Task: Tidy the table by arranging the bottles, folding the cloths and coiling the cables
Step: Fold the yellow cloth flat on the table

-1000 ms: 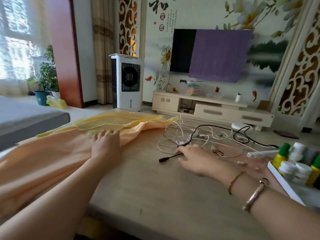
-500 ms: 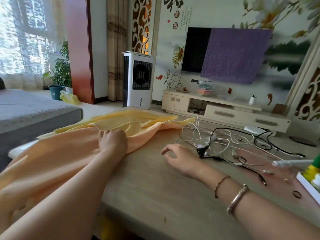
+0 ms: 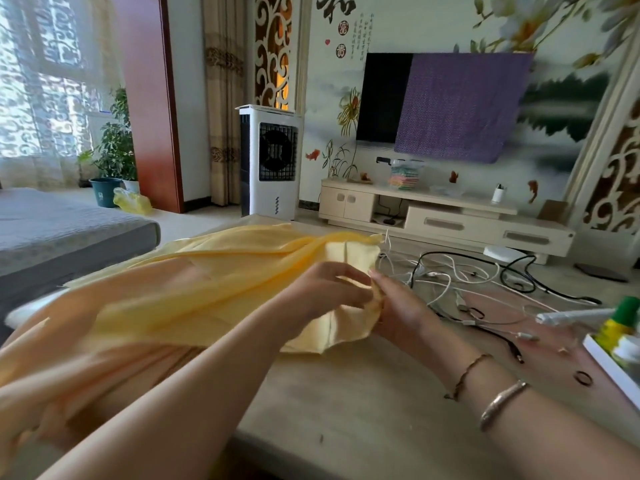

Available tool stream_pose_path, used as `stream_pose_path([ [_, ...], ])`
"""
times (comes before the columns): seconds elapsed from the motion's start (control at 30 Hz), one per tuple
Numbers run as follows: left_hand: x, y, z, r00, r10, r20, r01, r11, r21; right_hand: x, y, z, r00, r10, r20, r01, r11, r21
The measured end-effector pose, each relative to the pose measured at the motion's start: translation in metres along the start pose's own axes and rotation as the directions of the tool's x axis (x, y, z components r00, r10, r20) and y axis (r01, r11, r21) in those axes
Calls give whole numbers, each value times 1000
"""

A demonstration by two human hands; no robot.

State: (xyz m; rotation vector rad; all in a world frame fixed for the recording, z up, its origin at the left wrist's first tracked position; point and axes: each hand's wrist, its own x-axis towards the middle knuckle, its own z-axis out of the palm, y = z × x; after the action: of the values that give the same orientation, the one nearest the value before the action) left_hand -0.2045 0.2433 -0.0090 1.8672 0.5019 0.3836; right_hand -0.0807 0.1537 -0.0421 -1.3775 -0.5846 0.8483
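Observation:
A yellow cloth (image 3: pixel 207 292) lies bunched over a peach cloth (image 3: pixel 114 355) on the left half of the table (image 3: pixel 363 410). My left hand (image 3: pixel 322 292) and my right hand (image 3: pixel 398 310) meet at the yellow cloth's right corner, and both pinch its edge, lifting it off the table. Right of the hands spreads a tangle of white and black cables (image 3: pixel 467 282). At the far right edge stand bottles (image 3: pixel 620 323) with green and white caps in a white tray (image 3: pixel 609 368).
A white stick-shaped object (image 3: pixel 568 315) lies beside the tray, and a small dark ring (image 3: pixel 583 378) sits on the table near it. A grey sofa (image 3: pixel 52 233) is left of the table. Beyond stand an air cooler (image 3: pixel 272 161) and a TV cabinet (image 3: pixel 433 216).
My right hand left the cables and moved left to the yellow cloth. My left hand moved right from the cloth pile to the same corner. Both now pinch and lift it.

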Motion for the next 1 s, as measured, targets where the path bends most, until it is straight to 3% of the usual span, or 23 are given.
stream_pose_path([
  [0.13,1,0,26,997,72,16,-72,997,20,-8,-3,-31,977,-68,-202,38,988,-148],
  [0.2,2,-5,31,986,167,4,-164,961,224,-16,-7,-51,955,-92,-283,28,975,-220],
  [0.3,5,-21,39,968,204,146,-250,738,627,-30,-16,-90,901,-131,-414,7,957,-289],
  [0.37,6,-30,45,965,121,234,-261,576,775,-34,-25,-116,853,-171,-494,-26,930,-366],
  [0.4,6,-33,50,958,98,269,-278,542,793,-35,-32,-130,827,-190,-529,-26,927,-374],
  [0.5,9,-31,67,930,154,333,-361,551,752,-30,-57,-164,763,-210,-611,19,952,-305],
  [0.6,10,-20,84,935,255,248,-354,595,722,-23,-73,-180,700,-304,-646,-19,897,-442],
  [0.7,9,-12,98,932,331,146,-327,601,729,-25,-66,-172,767,-316,-559,-109,794,-598],
  [0.73,8,-10,101,938,332,99,-297,623,724,-29,-59,-167,793,-332,-511,-171,684,-709],
  [0.83,15,-8,108,958,283,-35,-205,768,606,-45,-36,-156,807,-507,-303,-251,170,-953],
  [0.87,17,-5,112,972,227,-69,-163,850,501,-52,-30,-151,813,-524,-254,-240,96,-966],
  [0.93,21,-1,120,993,-26,-113,31,999,41,-60,-25,-144,845,-458,-278,-272,80,-959],
  [0.97,20,2,126,981,-184,-54,163,948,-274,-62,-26,-143,855,-414,-312,-295,106,-950],
  [1.0,17,6,133,957,-288,25,260,820,-510,-64,-27,-144,862,-368,-350,-306,172,-936],
])
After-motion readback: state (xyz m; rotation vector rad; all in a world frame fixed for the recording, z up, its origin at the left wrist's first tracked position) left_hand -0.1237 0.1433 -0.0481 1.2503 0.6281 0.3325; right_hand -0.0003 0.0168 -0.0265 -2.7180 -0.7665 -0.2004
